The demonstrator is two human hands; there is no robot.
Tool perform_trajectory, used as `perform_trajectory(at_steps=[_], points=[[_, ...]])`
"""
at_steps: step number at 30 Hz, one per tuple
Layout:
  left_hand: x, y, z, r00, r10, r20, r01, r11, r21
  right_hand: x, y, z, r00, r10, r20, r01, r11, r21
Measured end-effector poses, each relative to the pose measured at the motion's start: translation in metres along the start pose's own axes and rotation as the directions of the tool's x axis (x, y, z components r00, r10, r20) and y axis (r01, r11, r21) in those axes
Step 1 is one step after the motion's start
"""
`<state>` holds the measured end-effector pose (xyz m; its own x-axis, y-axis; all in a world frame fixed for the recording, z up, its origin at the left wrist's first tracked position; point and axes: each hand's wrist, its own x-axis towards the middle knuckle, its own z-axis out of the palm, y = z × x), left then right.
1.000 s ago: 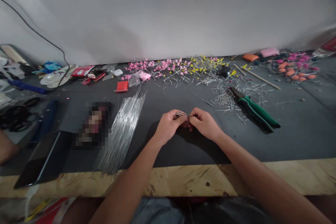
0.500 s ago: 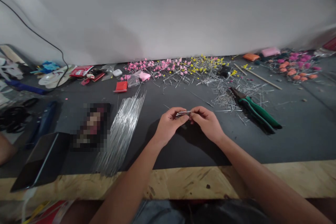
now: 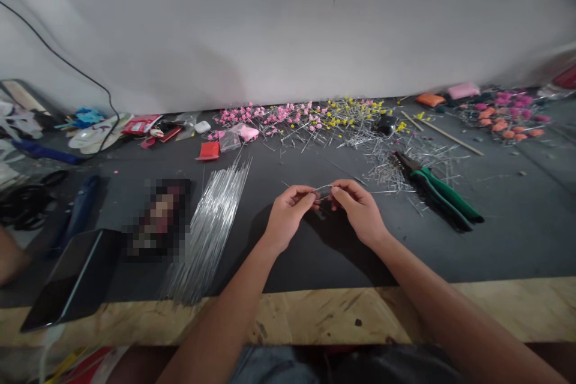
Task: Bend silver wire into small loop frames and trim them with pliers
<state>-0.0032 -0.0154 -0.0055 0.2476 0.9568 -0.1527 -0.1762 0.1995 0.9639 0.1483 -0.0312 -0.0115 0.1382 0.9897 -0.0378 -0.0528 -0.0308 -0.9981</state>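
Note:
My left hand (image 3: pixel 288 216) and my right hand (image 3: pixel 357 207) meet over the dark mat (image 3: pixel 315 252), each pinching one end of a small bundle of short metal wires (image 3: pixel 322 191). The bundle lies level between the fingertips, a little above the mat. Left of my left forearm a fan of long silver wires (image 3: pixel 211 225) lies on the mat. Green-handled pliers (image 3: pixel 438 192) rest to the right of my right hand, among scattered cut wire pieces (image 3: pixel 391 162).
Pink and yellow headed pins (image 3: pixel 306 114) are heaped along the wall. Orange and pink pieces (image 3: pixel 504 117) sit far right, wooden sticks (image 3: pixel 443 135) near them. A red box (image 3: pixel 209 150), a dark tablet (image 3: pixel 74 276) and mixed clutter lie left. The wooden table edge (image 3: pixel 315 312) runs across the front.
Both hands have drifted slightly away from me and kept their pinch on the wire bundle, which has shifted a little between the fingertips.

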Motion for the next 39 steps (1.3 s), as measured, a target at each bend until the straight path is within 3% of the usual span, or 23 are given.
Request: perform_trajectory(at_steps=[7,11,16,25,34,39], points=[[-0.0048,0.006,0.001,0.992,-0.06,0.114,0.041,0.986,0.16,-0.0021,0.001,-0.0008,1.0,-0.02,0.013,0.021,0.999,-0.039],[-0.0044,0.0068,0.0013,0.995,-0.024,0.098,0.007,0.986,0.169,-0.0052,-0.003,0.0004,0.998,-0.01,0.065,0.019,0.99,-0.138],[-0.0017,0.0021,0.0009,0.999,0.012,0.037,-0.017,0.991,0.132,-0.0051,-0.0032,0.0016,0.997,0.022,0.079,-0.014,0.995,-0.098],[-0.0018,0.0006,0.0016,0.996,0.023,0.081,-0.036,0.987,0.159,-0.0061,-0.002,0.0001,0.997,0.038,0.071,-0.028,0.991,-0.133],[-0.0036,0.0005,0.0012,0.961,0.009,0.276,-0.071,0.974,0.216,-0.0027,-0.0011,-0.0031,0.999,0.03,-0.031,-0.036,0.975,-0.218],[-0.005,0.0005,0.0011,0.948,0.009,0.32,-0.088,0.968,0.233,-0.0024,-0.0031,-0.0045,0.999,0.036,-0.034,-0.043,0.97,-0.238]])
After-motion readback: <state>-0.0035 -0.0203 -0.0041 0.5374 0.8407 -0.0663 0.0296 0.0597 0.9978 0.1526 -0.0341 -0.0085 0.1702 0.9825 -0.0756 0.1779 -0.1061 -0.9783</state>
